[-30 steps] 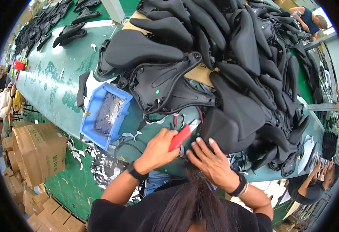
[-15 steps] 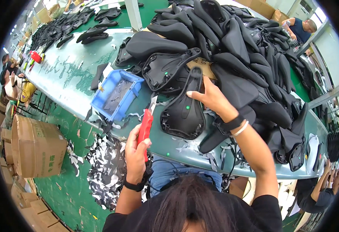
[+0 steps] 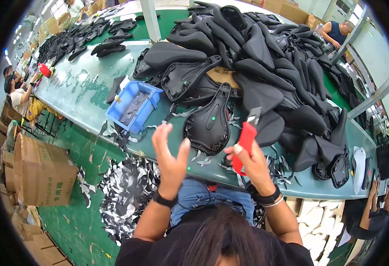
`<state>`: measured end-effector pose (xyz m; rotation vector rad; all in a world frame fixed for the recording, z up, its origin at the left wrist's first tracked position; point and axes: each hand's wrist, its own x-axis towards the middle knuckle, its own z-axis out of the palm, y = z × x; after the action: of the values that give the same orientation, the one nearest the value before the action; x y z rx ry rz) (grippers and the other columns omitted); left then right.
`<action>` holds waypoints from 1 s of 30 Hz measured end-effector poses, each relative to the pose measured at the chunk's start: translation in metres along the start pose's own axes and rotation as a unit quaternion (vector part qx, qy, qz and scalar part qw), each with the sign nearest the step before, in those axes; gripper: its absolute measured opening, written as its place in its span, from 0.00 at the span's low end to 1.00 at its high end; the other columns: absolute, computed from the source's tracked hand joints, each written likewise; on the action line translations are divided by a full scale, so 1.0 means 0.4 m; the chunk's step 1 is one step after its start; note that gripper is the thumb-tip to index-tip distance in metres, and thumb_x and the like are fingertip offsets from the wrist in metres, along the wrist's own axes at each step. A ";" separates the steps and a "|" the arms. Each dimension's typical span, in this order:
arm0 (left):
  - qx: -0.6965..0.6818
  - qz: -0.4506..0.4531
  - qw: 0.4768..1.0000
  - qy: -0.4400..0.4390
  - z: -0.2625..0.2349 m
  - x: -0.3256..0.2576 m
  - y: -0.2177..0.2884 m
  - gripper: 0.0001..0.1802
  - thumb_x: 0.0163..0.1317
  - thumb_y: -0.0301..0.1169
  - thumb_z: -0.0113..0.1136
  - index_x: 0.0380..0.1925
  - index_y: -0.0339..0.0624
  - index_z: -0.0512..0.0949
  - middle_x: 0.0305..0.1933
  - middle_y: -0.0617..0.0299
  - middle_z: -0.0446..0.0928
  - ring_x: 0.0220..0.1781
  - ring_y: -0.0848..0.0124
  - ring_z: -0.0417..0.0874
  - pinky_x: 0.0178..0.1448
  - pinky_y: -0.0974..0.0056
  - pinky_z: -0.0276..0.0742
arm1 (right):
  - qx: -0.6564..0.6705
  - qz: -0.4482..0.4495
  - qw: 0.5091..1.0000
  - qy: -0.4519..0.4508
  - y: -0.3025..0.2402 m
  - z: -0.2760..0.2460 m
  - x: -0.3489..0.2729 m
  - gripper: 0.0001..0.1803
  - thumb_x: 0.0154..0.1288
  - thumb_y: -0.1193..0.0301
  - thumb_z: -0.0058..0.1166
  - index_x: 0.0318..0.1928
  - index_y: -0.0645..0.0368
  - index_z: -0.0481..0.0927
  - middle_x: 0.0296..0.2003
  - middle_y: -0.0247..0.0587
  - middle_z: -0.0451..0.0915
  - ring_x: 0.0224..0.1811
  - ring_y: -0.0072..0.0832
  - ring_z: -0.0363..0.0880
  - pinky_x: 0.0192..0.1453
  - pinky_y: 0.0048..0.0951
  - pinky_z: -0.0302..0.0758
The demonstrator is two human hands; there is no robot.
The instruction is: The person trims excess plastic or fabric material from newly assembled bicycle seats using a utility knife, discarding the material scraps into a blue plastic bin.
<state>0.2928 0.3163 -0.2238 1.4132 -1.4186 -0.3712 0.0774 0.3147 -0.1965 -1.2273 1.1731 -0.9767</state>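
Note:
A black bicycle saddle point(image 3: 207, 128) lies underside up at the table edge in front of me, its narrow nose pointing away and a green dot at its middle. My right hand point(image 3: 257, 166), to the right of the saddle, is closed around the red handle of a utility knife point(image 3: 246, 138). The knife's blade points up and away, over the dark saddles behind it. At the saddle's near left, my left hand point(image 3: 171, 162) is raised with fingers apart and nothing in it. Cut scraps lie around the saddle on the green table.
A blue plastic bin point(image 3: 134, 106) with dark scraps stands left of the saddle. Behind and to the right rises a large heap of black saddles point(image 3: 256, 44). Black and white offcuts point(image 3: 130, 190) pile up on the floor beside a cardboard box point(image 3: 43, 170). Other people work farther off.
The red utility knife has passed from my left hand to my right. My right hand has let go of the saddle's nose and come back nearer. My left hand has opened.

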 end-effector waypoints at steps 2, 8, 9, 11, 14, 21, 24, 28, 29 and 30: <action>-0.052 -0.092 0.994 -0.026 0.041 0.039 -0.076 0.31 0.58 0.37 0.66 0.58 0.36 0.68 0.56 0.46 0.72 0.61 0.56 0.73 0.64 0.57 0.68 | -0.147 -0.098 0.984 0.010 0.046 0.031 0.005 0.21 0.71 0.65 0.50 0.58 0.64 0.67 0.43 0.45 0.83 0.36 0.35 0.80 0.52 0.32 0.73; -0.161 -0.180 0.951 -0.194 0.070 0.094 -0.172 0.27 0.64 0.41 0.61 0.57 0.36 0.72 0.54 0.51 0.78 0.55 0.68 0.78 0.59 0.66 0.71 | -0.454 -0.186 0.870 0.046 0.058 -0.045 -0.051 0.18 0.68 0.65 0.53 0.48 0.67 0.70 0.32 0.47 0.83 0.34 0.48 0.80 0.59 0.41 0.66; -0.177 -0.160 0.952 -0.191 0.043 0.103 -0.193 0.27 0.65 0.41 0.60 0.58 0.35 0.72 0.54 0.53 0.78 0.56 0.70 0.76 0.61 0.67 0.69 | -0.453 -0.184 0.871 0.044 0.053 -0.064 -0.068 0.18 0.68 0.65 0.53 0.48 0.67 0.70 0.32 0.47 0.83 0.34 0.48 0.80 0.59 0.41 0.66; -0.185 -0.154 0.936 -0.259 -0.051 0.157 -0.162 0.23 0.69 0.37 0.54 0.57 0.33 0.72 0.55 0.57 0.77 0.57 0.69 0.75 0.64 0.67 0.67 | -0.422 -0.134 0.893 0.084 0.057 -0.111 -0.104 0.18 0.66 0.67 0.54 0.50 0.67 0.71 0.34 0.48 0.84 0.35 0.46 0.81 0.59 0.40 0.67; -0.213 -0.198 0.896 -0.336 -0.103 0.227 -0.133 0.20 0.70 0.34 0.52 0.57 0.36 0.73 0.55 0.57 0.77 0.57 0.68 0.75 0.64 0.66 0.66 | -0.209 -0.025 0.969 0.126 0.045 -0.155 -0.142 0.22 0.67 0.71 0.53 0.58 0.68 0.68 0.48 0.48 0.81 0.38 0.30 0.82 0.52 0.29 0.74; 0.045 0.218 0.894 -0.389 0.049 0.265 -0.129 0.18 0.60 0.37 0.61 0.49 0.44 0.77 0.48 0.56 0.77 0.52 0.57 0.76 0.56 0.59 0.69 | 0.179 0.114 0.977 0.030 0.031 -0.090 -0.111 0.30 0.74 0.57 0.45 0.67 0.64 0.60 0.41 0.38 0.73 0.38 0.24 0.74 0.49 0.26 0.72; 0.070 0.167 0.906 -0.383 -0.042 0.212 -0.032 0.25 0.54 0.47 0.65 0.48 0.47 0.77 0.55 0.55 0.73 0.59 0.55 0.72 0.58 0.53 0.66 | 0.049 0.143 0.988 0.025 0.018 -0.124 -0.113 0.25 0.71 0.63 0.51 0.61 0.63 0.64 0.40 0.38 0.75 0.38 0.24 0.77 0.46 0.25 0.74; 0.170 0.124 0.902 -0.378 -0.057 0.006 -0.042 0.31 0.46 0.50 0.72 0.51 0.56 0.78 0.67 0.55 0.65 0.71 0.50 0.59 0.65 0.39 0.57 | -0.172 0.132 0.976 -0.013 -0.013 -0.089 -0.064 0.24 0.60 0.69 0.64 0.51 0.60 0.65 0.35 0.44 0.80 0.33 0.26 0.81 0.35 0.26 0.76; 0.168 0.119 0.916 -0.345 -0.043 -0.017 -0.059 0.30 0.45 0.47 0.73 0.50 0.56 0.79 0.66 0.56 0.66 0.71 0.50 0.60 0.66 0.39 0.57 | -0.234 0.190 0.953 -0.035 -0.032 -0.074 -0.046 0.26 0.60 0.68 0.65 0.52 0.60 0.65 0.35 0.48 0.81 0.32 0.31 0.83 0.36 0.29 0.77; 0.165 0.114 0.916 -0.347 -0.042 -0.012 -0.071 0.30 0.45 0.47 0.73 0.50 0.56 0.79 0.66 0.56 0.66 0.71 0.50 0.60 0.66 0.39 0.57 | -0.333 0.079 0.940 -0.013 0.001 -0.067 -0.046 0.27 0.61 0.66 0.64 0.55 0.59 0.65 0.37 0.54 0.82 0.34 0.49 0.83 0.37 0.36 0.77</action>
<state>0.3204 0.3207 -0.2420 1.4186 -2.2935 -0.5321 0.0480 0.3284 -0.1935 -1.6285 1.6236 -0.4394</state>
